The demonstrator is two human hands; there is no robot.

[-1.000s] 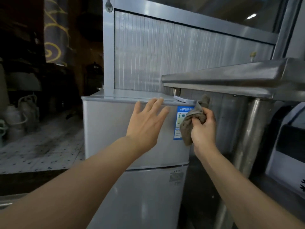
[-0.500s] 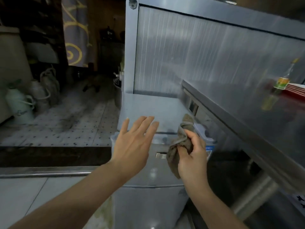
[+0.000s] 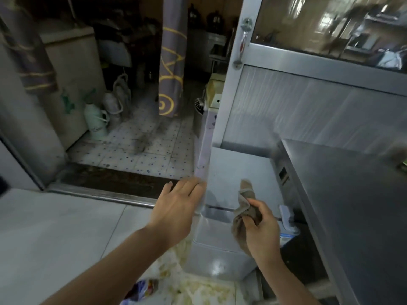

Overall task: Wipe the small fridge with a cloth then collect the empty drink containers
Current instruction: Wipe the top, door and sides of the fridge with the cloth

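The small silver fridge [image 3: 237,166] stands below me, its flat top seen from above. My left hand [image 3: 176,208] reaches to the fridge's front left corner with straight fingers, the fingertips at the top edge. My right hand [image 3: 262,230] grips a crumpled grey-brown cloth [image 3: 244,205] just over the front edge of the fridge top. The cloth's upper end sticks up above my fist. No drink containers show clearly; a blurred bottle shape sits at the far right edge.
A steel counter [image 3: 343,194] runs along the fridge's right side. A ribbed metal panel [image 3: 308,111] and a glass-fronted cabinet rise behind. Left is an open doorway with a tiled floor [image 3: 136,148], thermos flasks [image 3: 97,122] and a hanging curtain [image 3: 171,62].
The view has risen from the fridge's front to looking down on its top. My left hand moved to the front left corner. My right hand still holds the cloth.
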